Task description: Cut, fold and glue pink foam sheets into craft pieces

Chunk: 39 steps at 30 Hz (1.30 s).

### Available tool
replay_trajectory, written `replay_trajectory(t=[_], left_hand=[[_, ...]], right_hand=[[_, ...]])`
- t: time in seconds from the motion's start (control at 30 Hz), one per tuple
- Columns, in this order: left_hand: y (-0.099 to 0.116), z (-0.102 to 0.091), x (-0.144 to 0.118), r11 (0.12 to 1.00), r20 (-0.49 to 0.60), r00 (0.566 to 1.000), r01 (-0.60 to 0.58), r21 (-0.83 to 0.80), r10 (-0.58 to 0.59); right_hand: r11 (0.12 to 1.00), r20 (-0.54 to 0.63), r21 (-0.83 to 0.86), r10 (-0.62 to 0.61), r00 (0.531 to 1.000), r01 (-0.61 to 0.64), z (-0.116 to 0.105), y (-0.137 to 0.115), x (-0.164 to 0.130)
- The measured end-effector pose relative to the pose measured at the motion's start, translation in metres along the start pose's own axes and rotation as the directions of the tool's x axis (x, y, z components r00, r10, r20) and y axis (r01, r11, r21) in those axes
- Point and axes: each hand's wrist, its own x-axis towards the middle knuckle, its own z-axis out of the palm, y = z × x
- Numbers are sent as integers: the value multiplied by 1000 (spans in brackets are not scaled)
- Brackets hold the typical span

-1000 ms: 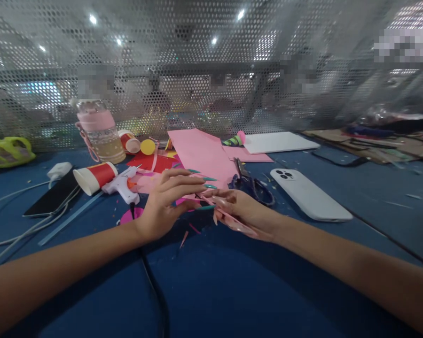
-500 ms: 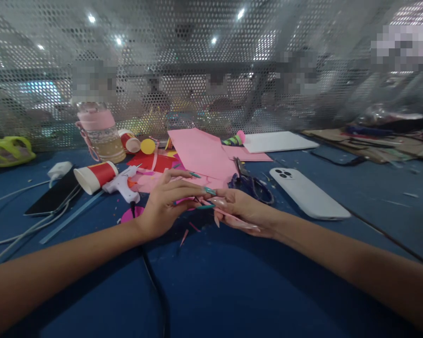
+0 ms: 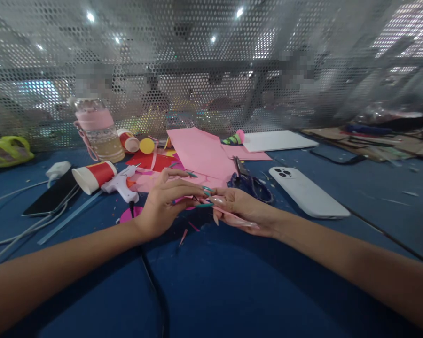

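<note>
A narrow pink paper strip point(image 3: 238, 219) lies along the fingers of my right hand point(image 3: 245, 209), which is closed on it. Its left end reaches the fingertips of my left hand point(image 3: 171, 199), where thumb and fingers pinch together around it. The fingertips of both hands nearly meet, and long nails partly cover the strip's end. Just beyond them lie a large pink paper sheet point(image 3: 204, 152) and blue-handled scissors point(image 3: 252, 185). A white glue gun point(image 3: 123, 183) rests on its side beyond my left wrist.
Left of the glue gun are a red and white paper cup point(image 3: 95, 176), a black phone point(image 3: 52, 195) with white cables, and a pink-lidded bottle point(image 3: 100, 129). A white phone point(image 3: 306, 192) lies right of the scissors. Behind stands a perforated metal panel point(image 3: 211, 61).
Both hands keep nearly the same pose on the pink strip, with only slight finger movement at the left fingertips. The whole view has shifted very slightly.
</note>
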Motion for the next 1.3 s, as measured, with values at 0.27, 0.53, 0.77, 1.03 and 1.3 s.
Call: replay_trajectory(t=[0.27,0.53,0.77,1.03,1.3], left_hand=[[-1,1,-1,999,10,999,43,-2,-43],[-1,1,-1,999,-7,999,32,-5,-32],[-2,1,1,1000,-36,999,-13,-13,12],[-1,2,-1,872,-214,862,392,-295,-460],[-10,4,2,599,-34,659,659,-455,-751]], right_hand=[[999,16,33,-1,1000,0,-1,0,0],[999,26,36,-3,1000,2,-2,1,1],[999,-2,40,-4,1000,4,1,-2,-1],[993,-9,115,-29,1000,29,1,-1,0],[991,-11,126,-38,999,39,3,-4,-1]])
